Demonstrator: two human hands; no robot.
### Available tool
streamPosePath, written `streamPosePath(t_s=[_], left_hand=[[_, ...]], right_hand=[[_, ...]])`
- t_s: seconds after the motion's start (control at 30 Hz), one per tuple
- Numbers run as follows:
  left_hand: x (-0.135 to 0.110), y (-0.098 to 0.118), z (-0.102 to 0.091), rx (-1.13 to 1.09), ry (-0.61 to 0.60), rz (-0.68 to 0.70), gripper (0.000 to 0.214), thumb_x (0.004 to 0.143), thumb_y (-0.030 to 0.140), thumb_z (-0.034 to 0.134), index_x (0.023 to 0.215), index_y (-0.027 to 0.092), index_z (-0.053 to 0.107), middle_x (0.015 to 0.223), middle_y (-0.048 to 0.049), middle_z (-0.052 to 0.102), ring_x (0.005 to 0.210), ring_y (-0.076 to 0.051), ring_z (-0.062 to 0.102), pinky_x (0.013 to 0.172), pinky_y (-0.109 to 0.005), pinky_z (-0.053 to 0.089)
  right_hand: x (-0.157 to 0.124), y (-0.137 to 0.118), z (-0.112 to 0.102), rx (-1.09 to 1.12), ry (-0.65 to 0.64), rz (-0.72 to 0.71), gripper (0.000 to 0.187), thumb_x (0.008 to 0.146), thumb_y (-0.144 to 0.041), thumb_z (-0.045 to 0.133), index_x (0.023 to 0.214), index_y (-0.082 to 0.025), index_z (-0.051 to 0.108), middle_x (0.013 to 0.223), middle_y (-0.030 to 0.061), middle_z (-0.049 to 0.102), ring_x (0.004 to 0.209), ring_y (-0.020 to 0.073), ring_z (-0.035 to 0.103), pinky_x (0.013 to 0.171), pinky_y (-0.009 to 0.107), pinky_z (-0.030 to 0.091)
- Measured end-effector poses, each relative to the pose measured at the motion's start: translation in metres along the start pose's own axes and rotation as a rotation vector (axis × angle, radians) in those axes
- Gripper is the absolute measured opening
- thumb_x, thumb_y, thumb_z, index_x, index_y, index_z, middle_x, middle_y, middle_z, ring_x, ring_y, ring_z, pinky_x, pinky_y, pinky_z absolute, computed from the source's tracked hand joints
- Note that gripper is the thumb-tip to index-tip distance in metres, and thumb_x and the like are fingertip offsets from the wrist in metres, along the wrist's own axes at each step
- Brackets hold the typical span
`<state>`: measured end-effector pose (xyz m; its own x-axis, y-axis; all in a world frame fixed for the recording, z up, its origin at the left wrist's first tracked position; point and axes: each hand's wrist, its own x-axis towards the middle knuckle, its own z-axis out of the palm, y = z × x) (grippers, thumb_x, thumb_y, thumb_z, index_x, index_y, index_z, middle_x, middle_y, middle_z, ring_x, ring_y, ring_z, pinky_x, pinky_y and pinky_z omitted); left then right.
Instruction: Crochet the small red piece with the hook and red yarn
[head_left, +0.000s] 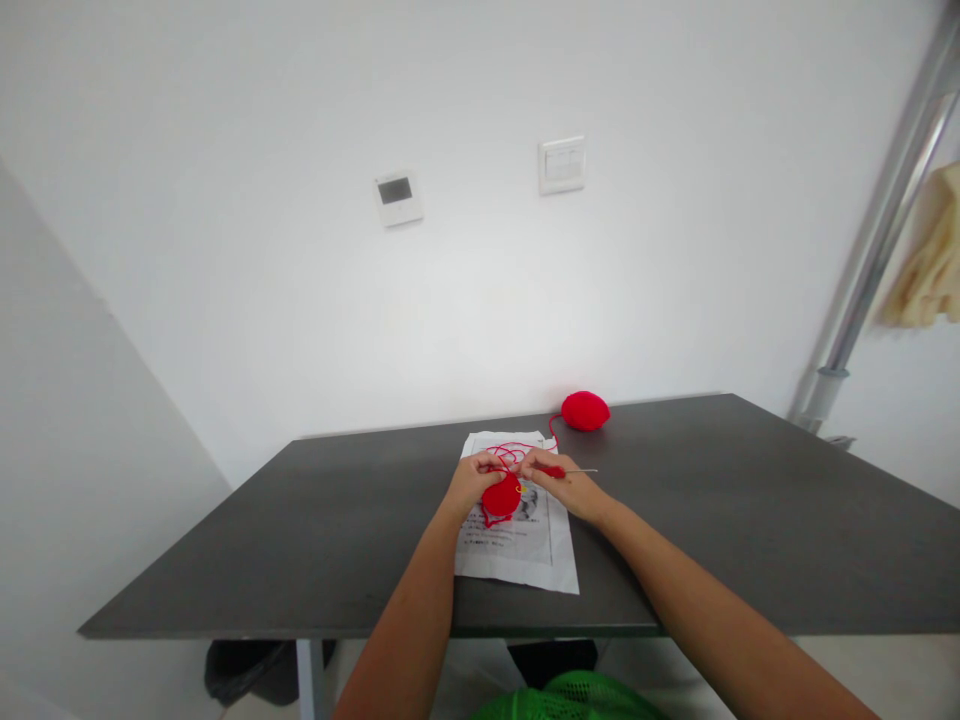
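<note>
Between the fingers of my left hand (472, 482) is a small round piece of red crochet work (501, 496), with a loop of red yarn hanging below it. A small yellow mark shows at its right edge. My right hand (559, 478) is closed around a crochet hook (556, 471) with a red grip, its thin metal shaft pointing right. Both hands meet over a printed sheet of paper (517, 565). Loose red yarn (512, 450) curls behind the fingers and runs back to a red ball of yarn (585, 411). My fingertips partly hide the hook's working end.
The dark grey table (360, 530) reaches back to a white wall. On the wall are a thermostat panel (398, 199) and a light switch (562, 165). A metal pipe (885, 255) stands at the right. Below the table is a black bin (259, 672).
</note>
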<state>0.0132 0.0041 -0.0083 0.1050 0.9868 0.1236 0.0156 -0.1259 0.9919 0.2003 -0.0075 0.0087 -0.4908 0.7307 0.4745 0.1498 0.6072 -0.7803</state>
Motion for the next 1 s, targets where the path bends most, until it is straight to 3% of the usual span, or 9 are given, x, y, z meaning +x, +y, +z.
streamPosePath(t_s=[0.3, 0.47, 0.6, 0.73, 1.0], left_hand=[[0.0, 0.002, 0.002, 0.347, 0.034, 0.249, 0.012, 0.059, 0.007, 0.057, 0.062, 0.016, 0.065, 0.069, -0.0014, 0.058, 0.069, -0.014, 0.052, 0.068, -0.025, 0.039], [-0.002, 0.004, 0.01, 0.364, 0.045, 0.286, 0.013, 0.058, 0.005, 0.056, 0.059, 0.017, 0.063, 0.068, -0.0012, 0.059, 0.072, -0.016, 0.052, 0.071, -0.026, 0.039], [-0.001, 0.005, 0.011, 0.171, 0.056, 0.193, 0.01, 0.057, 0.009, 0.061, 0.065, 0.016, 0.065, 0.071, -0.0032, 0.064, 0.073, -0.017, 0.056, 0.072, -0.027, 0.042], [0.0, 0.002, 0.009, -0.054, 0.023, 0.06, 0.025, 0.057, 0.018, 0.067, 0.082, 0.014, 0.067, 0.078, -0.0056, 0.068, 0.073, -0.018, 0.059, 0.069, -0.029, 0.044], [-0.001, 0.002, 0.01, -0.165, -0.055, -0.022, 0.031, 0.057, 0.025, 0.072, 0.086, 0.013, 0.069, 0.076, -0.0053, 0.068, 0.07, -0.017, 0.06, 0.069, -0.028, 0.044]], right_hand=[[-0.001, 0.005, 0.01, -0.17, -0.044, -0.1, 0.019, 0.09, -0.027, 0.039, 0.077, -0.02, 0.052, 0.071, -0.0005, 0.054, 0.066, 0.0135, 0.049, 0.063, 0.025, 0.039], [-0.001, 0.002, 0.013, -0.281, -0.011, -0.214, 0.016, 0.089, -0.024, 0.04, 0.079, -0.02, 0.053, 0.078, 0.0027, 0.055, 0.074, 0.0159, 0.051, 0.071, 0.029, 0.042], [-0.001, 0.005, 0.015, -0.288, 0.034, -0.237, 0.014, 0.089, -0.022, 0.04, 0.084, -0.021, 0.053, 0.084, 0.0043, 0.055, 0.08, 0.0171, 0.052, 0.075, 0.031, 0.043], [-0.002, 0.009, 0.017, -0.279, 0.076, -0.247, 0.012, 0.089, -0.023, 0.042, 0.09, -0.022, 0.054, 0.093, 0.0061, 0.056, 0.089, 0.0186, 0.052, 0.082, 0.034, 0.043], [-0.002, 0.008, 0.014, -0.2, 0.062, -0.279, 0.013, 0.09, -0.025, 0.041, 0.089, -0.022, 0.053, 0.094, 0.0067, 0.058, 0.094, 0.019, 0.054, 0.084, 0.035, 0.043]])
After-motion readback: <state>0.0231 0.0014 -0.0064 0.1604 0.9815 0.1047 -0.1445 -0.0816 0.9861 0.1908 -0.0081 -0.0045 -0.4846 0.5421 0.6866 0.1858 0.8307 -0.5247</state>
